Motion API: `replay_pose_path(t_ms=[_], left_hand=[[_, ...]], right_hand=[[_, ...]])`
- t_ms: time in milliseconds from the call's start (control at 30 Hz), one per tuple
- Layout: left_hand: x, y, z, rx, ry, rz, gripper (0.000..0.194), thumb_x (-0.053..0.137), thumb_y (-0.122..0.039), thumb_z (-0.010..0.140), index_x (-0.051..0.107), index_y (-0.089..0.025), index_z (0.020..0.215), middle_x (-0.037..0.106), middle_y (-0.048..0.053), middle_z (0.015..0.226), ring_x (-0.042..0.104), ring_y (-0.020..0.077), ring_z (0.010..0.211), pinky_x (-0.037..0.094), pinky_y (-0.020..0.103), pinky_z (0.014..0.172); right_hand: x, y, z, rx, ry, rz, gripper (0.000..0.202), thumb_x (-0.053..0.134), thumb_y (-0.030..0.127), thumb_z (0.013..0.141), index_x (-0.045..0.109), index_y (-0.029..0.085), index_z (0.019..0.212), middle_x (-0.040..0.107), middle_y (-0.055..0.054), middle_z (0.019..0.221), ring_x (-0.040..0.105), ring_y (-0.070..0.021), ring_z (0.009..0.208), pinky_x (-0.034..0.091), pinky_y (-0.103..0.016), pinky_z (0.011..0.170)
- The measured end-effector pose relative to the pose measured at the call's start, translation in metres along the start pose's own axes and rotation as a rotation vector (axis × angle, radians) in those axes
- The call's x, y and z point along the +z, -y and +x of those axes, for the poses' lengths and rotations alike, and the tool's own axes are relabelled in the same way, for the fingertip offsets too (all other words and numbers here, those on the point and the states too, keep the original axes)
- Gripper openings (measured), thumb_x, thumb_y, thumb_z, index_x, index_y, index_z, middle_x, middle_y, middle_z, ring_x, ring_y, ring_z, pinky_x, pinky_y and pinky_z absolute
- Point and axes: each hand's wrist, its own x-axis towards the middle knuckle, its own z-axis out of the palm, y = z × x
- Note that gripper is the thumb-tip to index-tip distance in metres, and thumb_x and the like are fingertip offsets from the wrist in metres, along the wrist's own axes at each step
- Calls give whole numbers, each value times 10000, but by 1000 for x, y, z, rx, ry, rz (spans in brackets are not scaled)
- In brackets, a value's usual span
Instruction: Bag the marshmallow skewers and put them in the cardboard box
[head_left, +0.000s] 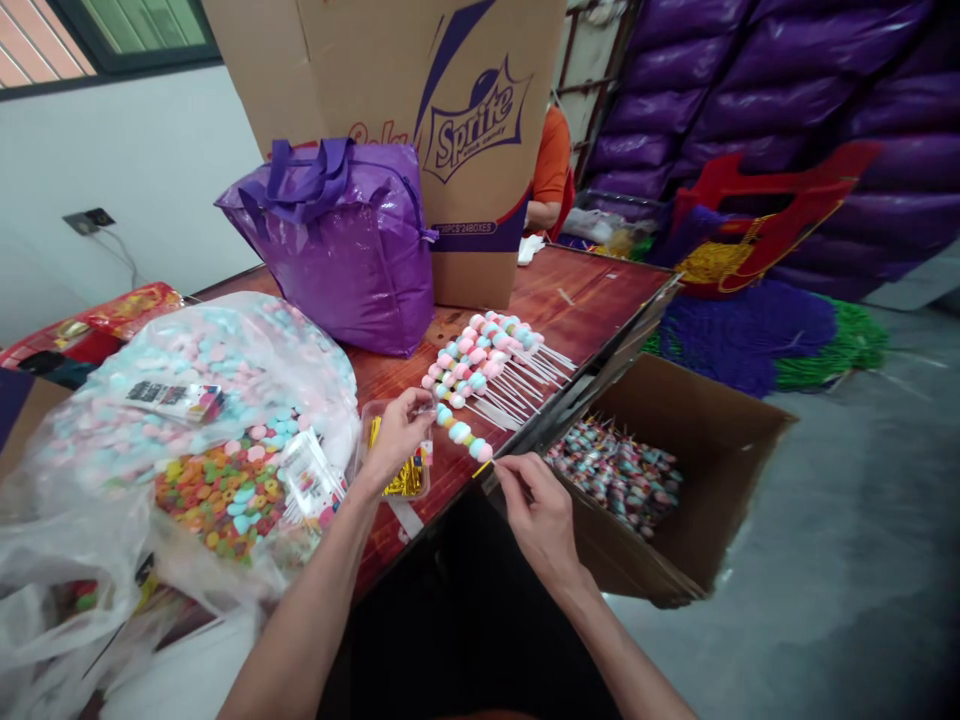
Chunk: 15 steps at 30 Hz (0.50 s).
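Candy skewer (463,432) held at both ends!
Left hand (403,435) pinches the top, right hand (536,508) the base, well apart (seemingly for steadiness).

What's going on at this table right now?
A person has one candy skewer stretched between both hands: the left hand is at its far end, and the right hand pinches at the near end, beside a gold strip. Just beyond, more candy skewers lie in a pile on the red table, white sticks toward the right. A clear container of gold strips sits by the left forearm, and an open cardboard box of skewers stands at the right.
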Motion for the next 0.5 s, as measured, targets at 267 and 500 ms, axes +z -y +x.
replay_pose_path(t_ms=[267, 500], left_hand=[[6, 11, -11, -72, -40, -25, 212, 704, -153, 728, 780, -155, 926, 769, 66, 903, 667, 202, 837, 514, 330, 830], [20, 17, -32, -128, -62, -79, 287, 728, -229, 751, 784, -146, 1020, 779, 69, 933, 684, 200, 796, 535, 316, 758]], right_hand=[[-6, 1, -5, -38, -5, 0, 150, 522, 183, 971, 627, 201, 866, 580, -19, 779, 561, -159, 697, 450, -293, 650], [-12, -4, -9, 14, 70, -51, 183, 514, 210, 976, 629, 199, 835, 570, -12, 750, 559, -155, 674, 436, -280, 642]])
